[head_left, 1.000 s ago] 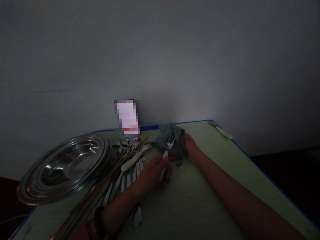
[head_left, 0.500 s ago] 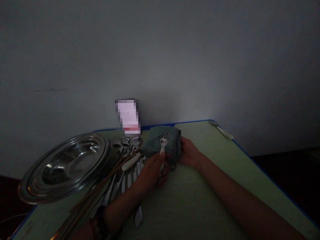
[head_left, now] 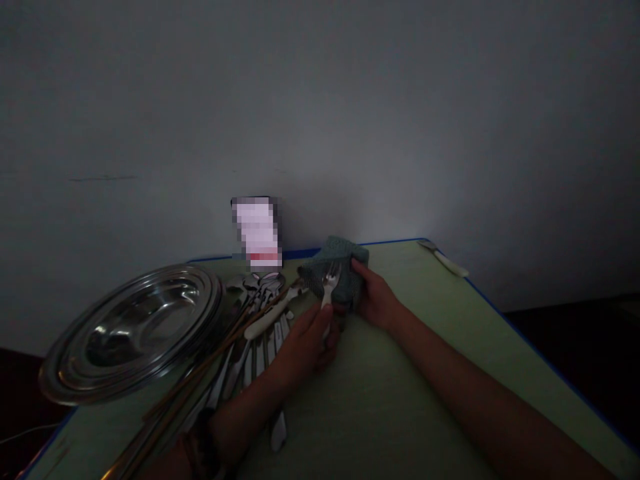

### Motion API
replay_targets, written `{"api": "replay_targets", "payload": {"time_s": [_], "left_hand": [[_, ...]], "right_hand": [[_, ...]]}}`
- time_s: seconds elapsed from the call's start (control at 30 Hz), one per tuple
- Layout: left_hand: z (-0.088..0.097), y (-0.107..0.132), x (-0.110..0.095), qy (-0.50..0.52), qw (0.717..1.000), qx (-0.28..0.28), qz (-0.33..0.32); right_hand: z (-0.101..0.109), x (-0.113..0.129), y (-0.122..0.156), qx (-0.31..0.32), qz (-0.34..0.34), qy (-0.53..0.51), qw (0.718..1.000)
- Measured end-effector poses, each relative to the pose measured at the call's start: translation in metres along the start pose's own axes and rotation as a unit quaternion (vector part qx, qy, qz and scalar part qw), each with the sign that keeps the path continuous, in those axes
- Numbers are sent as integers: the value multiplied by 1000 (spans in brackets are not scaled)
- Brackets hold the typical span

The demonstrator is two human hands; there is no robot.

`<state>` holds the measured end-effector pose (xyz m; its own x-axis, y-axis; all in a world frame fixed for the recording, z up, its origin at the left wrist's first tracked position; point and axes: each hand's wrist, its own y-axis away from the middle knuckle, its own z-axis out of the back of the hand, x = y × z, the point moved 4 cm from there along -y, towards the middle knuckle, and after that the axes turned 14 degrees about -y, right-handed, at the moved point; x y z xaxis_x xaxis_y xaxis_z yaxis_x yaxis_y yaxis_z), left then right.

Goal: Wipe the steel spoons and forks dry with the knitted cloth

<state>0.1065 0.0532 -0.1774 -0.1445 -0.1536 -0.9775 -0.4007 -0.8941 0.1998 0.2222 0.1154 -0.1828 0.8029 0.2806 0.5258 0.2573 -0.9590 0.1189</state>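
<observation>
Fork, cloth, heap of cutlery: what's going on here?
A person is handling a fork and a cloth. The left hand grips the fork by its handle, tines up in front of the cloth, which the right hand holds. Beside them on the table lie a pile of cutlery and stacked metal bowls; another fork lies by the right edge.

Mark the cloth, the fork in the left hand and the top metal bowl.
Cloth (head_left: pixel 340 251): head view, upper part.
Fork (head_left: pixel 329 287): head view, base of its metal head.
Metal bowl (head_left: pixel 145 328): head view, inner surface.
</observation>
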Motion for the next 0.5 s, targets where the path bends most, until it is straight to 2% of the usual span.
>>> {"api": "replay_targets", "payload": {"time_s": [0.1, 0.27, 0.5], "left_hand": [[2, 0, 0, 11, 1000, -18, -4], [4, -1, 0, -3, 999, -29, -18], [2, 4, -5, -7, 999, -31, -34]], "right_hand": [[0, 7, 1, 6, 5, -18, 1000], [1, 6, 6, 6, -47, -45, 998], [1, 4, 2, -6, -37, -27, 999]]}}
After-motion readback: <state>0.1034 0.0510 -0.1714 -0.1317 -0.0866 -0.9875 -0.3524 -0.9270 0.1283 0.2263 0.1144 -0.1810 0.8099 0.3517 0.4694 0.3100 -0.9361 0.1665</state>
